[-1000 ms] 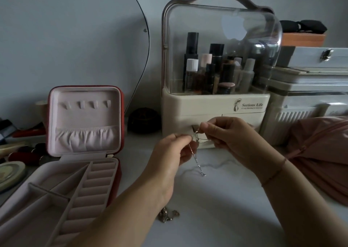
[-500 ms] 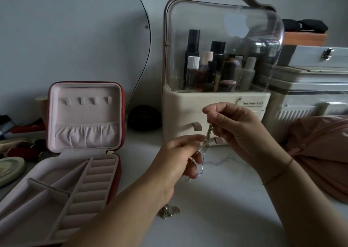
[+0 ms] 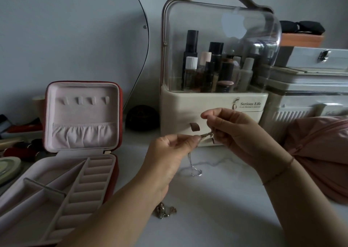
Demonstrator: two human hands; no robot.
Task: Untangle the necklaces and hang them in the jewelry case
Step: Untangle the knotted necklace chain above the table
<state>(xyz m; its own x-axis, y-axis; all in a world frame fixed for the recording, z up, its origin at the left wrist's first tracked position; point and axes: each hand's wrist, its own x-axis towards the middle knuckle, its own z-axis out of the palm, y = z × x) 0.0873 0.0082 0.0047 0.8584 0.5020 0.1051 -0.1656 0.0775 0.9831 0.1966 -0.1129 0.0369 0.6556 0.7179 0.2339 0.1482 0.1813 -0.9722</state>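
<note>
A thin silver chain necklace is pinched between the two hands above the middle of the white tabletop. One end of the taut stretch is gripped by the curled thumb and fingertips of the left hand, and the other end is grasped by the curled fingers of the right hand, which is held slightly higher and farther. The short span between the hands is pulled up at a slant to the right. From the left hand the rest of the chain is let down, and its lowest loop is seen resting on the tabletop. A thin bracelet is worn on the right wrist.

A small tangle of gold-toned jewellery is laid on the tabletop near the camera, partly hidden by the left forearm.

The square red jewelry case with pale pink lining is set open at the left. Its lid is stood upright, and a row of four small hooks is seen above a gathered pocket. Its divided tray is laid flat on the near side.

At the far side, a cream cosmetics organiser with a clear domed cover is placed behind the hands, and pink fabric is heaped at the right.
</note>
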